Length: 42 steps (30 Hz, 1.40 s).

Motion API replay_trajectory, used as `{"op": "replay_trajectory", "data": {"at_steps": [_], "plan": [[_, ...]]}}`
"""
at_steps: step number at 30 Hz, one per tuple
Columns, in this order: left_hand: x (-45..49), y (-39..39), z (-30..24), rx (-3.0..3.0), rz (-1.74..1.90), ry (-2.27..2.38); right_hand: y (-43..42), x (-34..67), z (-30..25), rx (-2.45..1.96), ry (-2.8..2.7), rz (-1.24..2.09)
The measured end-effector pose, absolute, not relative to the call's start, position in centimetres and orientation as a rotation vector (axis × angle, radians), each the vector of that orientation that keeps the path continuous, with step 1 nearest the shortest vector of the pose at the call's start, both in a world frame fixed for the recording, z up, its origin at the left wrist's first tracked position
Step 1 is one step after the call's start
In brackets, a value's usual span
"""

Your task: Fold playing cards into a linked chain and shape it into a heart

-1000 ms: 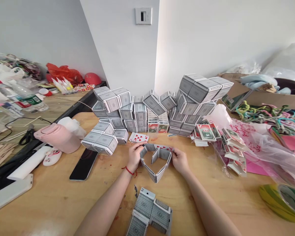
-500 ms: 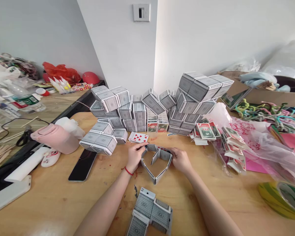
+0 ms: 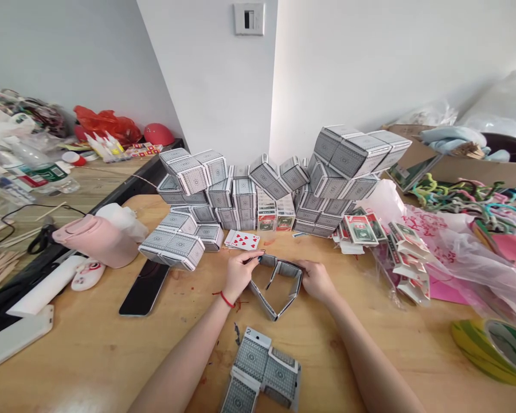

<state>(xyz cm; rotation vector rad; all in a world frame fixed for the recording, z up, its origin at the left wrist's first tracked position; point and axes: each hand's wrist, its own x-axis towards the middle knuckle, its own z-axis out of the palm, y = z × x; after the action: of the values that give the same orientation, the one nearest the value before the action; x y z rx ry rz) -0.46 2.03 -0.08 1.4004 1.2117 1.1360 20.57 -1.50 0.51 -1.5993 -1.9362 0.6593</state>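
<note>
A heart-shaped ring of folded playing cards (image 3: 293, 289) stands on edge on the wooden table (image 3: 90, 355) in front of me. My left hand (image 3: 239, 273) pinches its upper left corner with thumb and fingers. My right hand (image 3: 316, 279) grips its upper right side, fingers closed on the cards. A red thread circles my left wrist. A flat piece of joined cards (image 3: 262, 371) lies near the front edge. Loose face-up cards (image 3: 242, 240) with red hearts lie just behind the ring.
A wall of stacked card blocks (image 3: 279, 183) runs along the back. A pink jug (image 3: 95, 242), a phone (image 3: 145, 288) and a white bar (image 3: 15, 342) are at left. Card packs (image 3: 402, 246) in plastic, pipe cleaners and a tape roll (image 3: 494, 350) crowd the right.
My left fingers have shifted right along the top edge of the ring and pressed it inward. The ring's top looks flatter. My right hand has stayed in place.
</note>
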Motion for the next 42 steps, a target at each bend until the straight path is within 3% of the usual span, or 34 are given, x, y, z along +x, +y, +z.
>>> {"op": "replay_trajectory", "data": {"at_steps": [9,22,32,42], "plan": [[-0.2,1.9,0.2,1.394,1.133,1.166,-1.0,19.6,0.1,-1.469,-1.903,0.873],[0.0,1.9,0.4,1.459,1.041,1.066,-0.4,19.3,-0.6,-1.437,-1.895,0.857],[0.6,2.1,-0.1,1.413,1.098,1.109,-0.2,17.8,-1.8,-1.654,-1.163,0.422],[0.9,2.0,-0.3,1.357,1.113,1.115,-1.2,16.6,-1.2,-1.448,-1.271,0.323]]}}
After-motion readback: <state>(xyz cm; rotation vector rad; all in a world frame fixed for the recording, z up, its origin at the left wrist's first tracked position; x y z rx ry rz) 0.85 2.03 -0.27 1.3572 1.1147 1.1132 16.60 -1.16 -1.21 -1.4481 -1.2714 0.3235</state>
